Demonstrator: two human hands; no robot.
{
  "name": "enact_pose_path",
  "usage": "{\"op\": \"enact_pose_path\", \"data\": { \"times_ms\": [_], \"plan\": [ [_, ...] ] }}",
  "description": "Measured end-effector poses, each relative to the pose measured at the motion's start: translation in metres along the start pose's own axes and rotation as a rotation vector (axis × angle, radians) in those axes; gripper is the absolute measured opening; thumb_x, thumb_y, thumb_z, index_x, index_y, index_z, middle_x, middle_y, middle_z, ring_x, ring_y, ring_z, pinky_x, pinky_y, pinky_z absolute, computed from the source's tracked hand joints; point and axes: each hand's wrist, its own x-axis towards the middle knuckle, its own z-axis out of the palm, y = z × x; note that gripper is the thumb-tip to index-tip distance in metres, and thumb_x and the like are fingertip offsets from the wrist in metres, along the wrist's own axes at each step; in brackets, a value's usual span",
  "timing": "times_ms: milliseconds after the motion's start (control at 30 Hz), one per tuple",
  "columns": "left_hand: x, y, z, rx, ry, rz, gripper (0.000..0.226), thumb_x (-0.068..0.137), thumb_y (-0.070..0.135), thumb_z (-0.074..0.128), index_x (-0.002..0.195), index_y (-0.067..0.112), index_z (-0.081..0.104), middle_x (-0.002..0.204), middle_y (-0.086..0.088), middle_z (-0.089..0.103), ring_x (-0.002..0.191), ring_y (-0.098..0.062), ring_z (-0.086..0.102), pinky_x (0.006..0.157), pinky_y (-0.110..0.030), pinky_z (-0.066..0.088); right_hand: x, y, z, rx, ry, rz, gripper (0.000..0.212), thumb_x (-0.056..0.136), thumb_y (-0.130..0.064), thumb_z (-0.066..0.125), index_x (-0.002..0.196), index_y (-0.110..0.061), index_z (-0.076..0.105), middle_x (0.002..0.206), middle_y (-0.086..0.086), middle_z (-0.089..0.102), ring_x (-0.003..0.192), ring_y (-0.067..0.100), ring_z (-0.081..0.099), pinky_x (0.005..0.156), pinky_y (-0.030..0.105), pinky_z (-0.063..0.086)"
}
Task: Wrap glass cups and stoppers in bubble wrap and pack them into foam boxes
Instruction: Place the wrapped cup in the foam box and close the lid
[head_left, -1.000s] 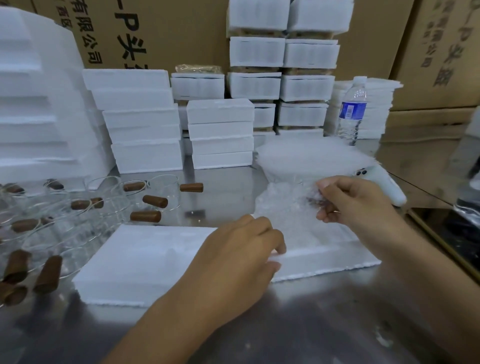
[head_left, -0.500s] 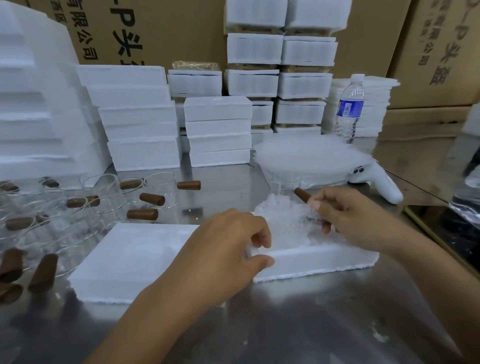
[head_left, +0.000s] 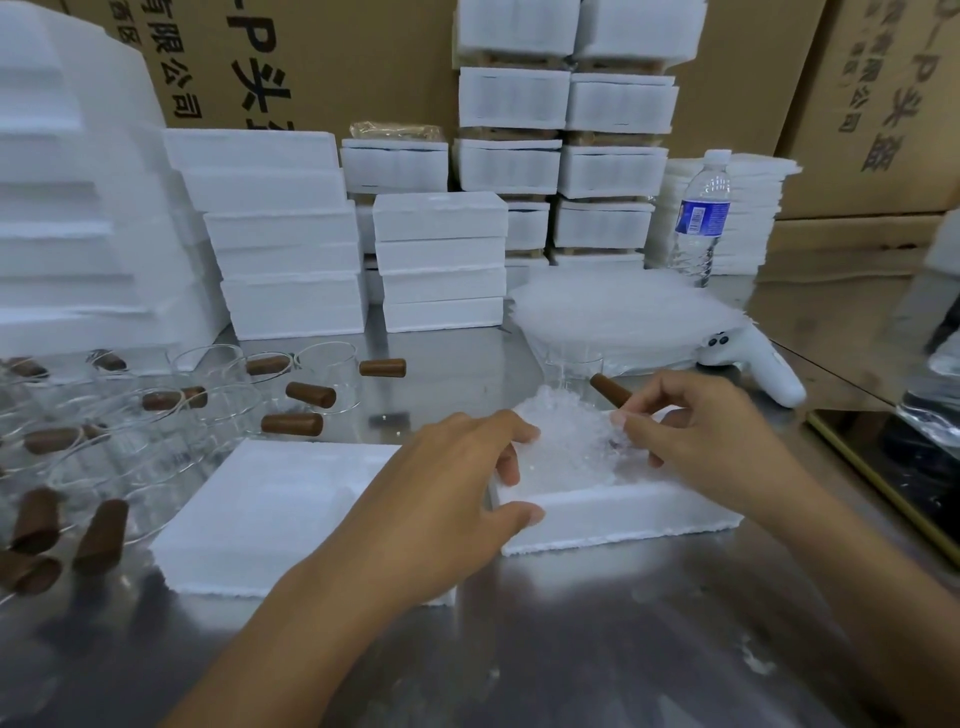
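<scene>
The left hand (head_left: 457, 493) is gripping the foam box (head_left: 623, 517) at its near left corner, fingers curling over the left wall and the thumb pressing against the near wall. The right hand (head_left: 711, 436) is reaching in from the right, its curled fingers pinching the bubble wrap bundle (head_left: 563, 449), which is sitting inside the box between the two hands. A brown stopper (head_left: 609, 388) is poking out toward the far left just past the right fingertips; whether the fingers are also holding it cannot be told.

A flat foam slab (head_left: 270, 512) is lying just left of the box, partly under the left forearm, and both are resting on the shiny metal counter (head_left: 571, 654). Farther left, glass cups (head_left: 208, 410) are lying in a cluster with loose stoppers (head_left: 292, 424) scattered among them. Beyond the box, a pile of sheets of bubble wrap (head_left: 623, 317) is sitting with a white controller (head_left: 753, 366) touching its right edge. A water bottle (head_left: 698, 218) is standing upright at the far right, stacks of foam boxes (head_left: 291, 234) are filling the far side, and cardboard cartons (head_left: 353, 62) are rising behind them.
</scene>
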Motion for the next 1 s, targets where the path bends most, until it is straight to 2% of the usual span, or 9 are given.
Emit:
{"op": "enact_pose_path", "data": {
  "times_ms": [100, 167, 267, 333, 433, 600, 700, 867, 1000],
  "plan": [
    [0.0, -0.001, -0.001, 0.028, 0.032, 0.028, 0.054, 0.08, 0.044, 0.07, 0.129, 0.043, 0.047, 0.094, 0.025, 0.048, 0.097, 0.002, 0.045, 0.089, -0.019, 0.04, -0.002, -0.002, 0.0, -0.051, -0.016, -0.007, 0.017, 0.085, -0.016, 0.067, 0.071, -0.009, 0.061, 0.052, -0.035, 0.056, 0.05, -0.019, 0.051, 0.042, 0.008, 0.035],
    [-0.002, -0.001, -0.003, 0.028, 0.012, 0.035, 0.066, 0.078, 0.048, 0.07, 0.136, 0.047, 0.037, 0.098, 0.029, 0.042, 0.096, 0.008, 0.04, 0.086, -0.016, 0.037, -0.005, -0.005, 0.001, -0.135, 0.003, -0.002, 0.016, 0.087, -0.022, 0.065, 0.073, -0.017, 0.061, 0.054, -0.037, 0.054, 0.048, -0.005, 0.05, 0.043, 0.009, 0.036],
    [-0.013, -0.005, -0.02, -0.051, -0.026, 0.001, 0.088, 0.062, 0.067, 0.068, 0.132, 0.066, 0.016, 0.109, 0.043, 0.033, 0.105, 0.023, 0.033, 0.081, -0.009, 0.035, -0.018, -0.017, 0.009, -0.352, 0.258, -0.091, 0.002, 0.088, -0.026, 0.062, 0.088, -0.024, 0.063, 0.074, -0.027, 0.055, 0.071, 0.002, 0.051, 0.071, 0.022, 0.044],
    [-0.026, -0.013, -0.04, -0.07, -0.008, -0.044, 0.077, 0.046, 0.079, 0.057, 0.117, 0.07, 0.028, 0.11, 0.045, 0.035, 0.106, 0.026, 0.032, 0.076, -0.004, 0.035, -0.031, -0.031, 0.022, -0.381, 0.386, -0.242, 0.008, 0.087, -0.021, 0.062, 0.094, -0.021, 0.064, 0.082, -0.019, 0.057, 0.085, 0.011, 0.052, 0.082, 0.032, 0.039],
    [-0.047, -0.024, -0.063, 0.072, -0.085, -0.107, 0.057, 0.048, 0.078, 0.063, 0.097, 0.055, 0.044, 0.105, 0.04, 0.042, 0.102, 0.022, 0.037, 0.073, -0.004, 0.035, -0.047, -0.054, 0.048, -0.428, 0.263, -0.436, 0.013, 0.084, -0.024, 0.053, 0.088, -0.022, 0.065, 0.088, -0.009, 0.065, 0.088, 0.012, 0.053, 0.085, 0.03, 0.032],
    [-0.064, -0.023, -0.055, 0.249, -0.188, -0.024, 0.027, 0.084, 0.037, 0.063, 0.098, 0.044, 0.041, 0.112, 0.024, 0.05, 0.105, 0.003, 0.044, 0.092, -0.02, 0.038, -0.044, -0.077, 0.079, -0.382, 0.107, -0.305, 0.013, 0.09, -0.025, 0.054, 0.095, -0.025, 0.066, 0.104, -0.006, 0.066, 0.103, 0.013, 0.055, 0.104, 0.034, 0.026],
    [-0.07, -0.021, -0.058, 0.248, -0.06, 0.032, 0.028, 0.091, 0.017, 0.054, 0.102, 0.042, 0.047, 0.113, 0.023, 0.051, 0.108, 0.001, 0.045, 0.092, -0.018, 0.036, -0.039, -0.08, 0.084, -0.354, 0.122, -0.306, 0.015, 0.091, -0.021, 0.053, 0.1, -0.024, 0.065, 0.106, -0.007, 0.064, 0.105, 0.013, 0.053, 0.105, 0.035, 0.025],
    [-0.083, -0.007, -0.099, 0.097, 0.237, 0.196, 0.019, 0.08, 0.028, 0.068, 0.085, 0.041, 0.055, 0.094, 0.031, 0.059, 0.085, 0.016, 0.053, 0.074, 0.001, 0.035, -0.039, -0.085, 0.076, -0.134, 0.216, -0.243, 0.021, 0.09, -0.014, 0.054, 0.101, -0.03, 0.056, 0.094, -0.02, 0.056, 0.093, 0.0, 0.048, 0.089, 0.018, 0.03],
    [-0.079, 0.016, -0.113, -0.466, 0.599, 0.237, 0.029, 0.063, 0.029, 0.081, 0.082, 0.045, 0.065, 0.086, 0.028, 0.07, 0.082, 0.01, 0.066, 0.059, -0.001, 0.046, -0.044, -0.096, 0.073, 0.175, 0.263, -0.031, 0.009, 0.095, -0.026, 0.05, 0.098, -0.027, 0.057, 0.092, -0.019, 0.06, 0.087, -0.015, 0.051, 0.068, -0.003, 0.033]
  ]
}}
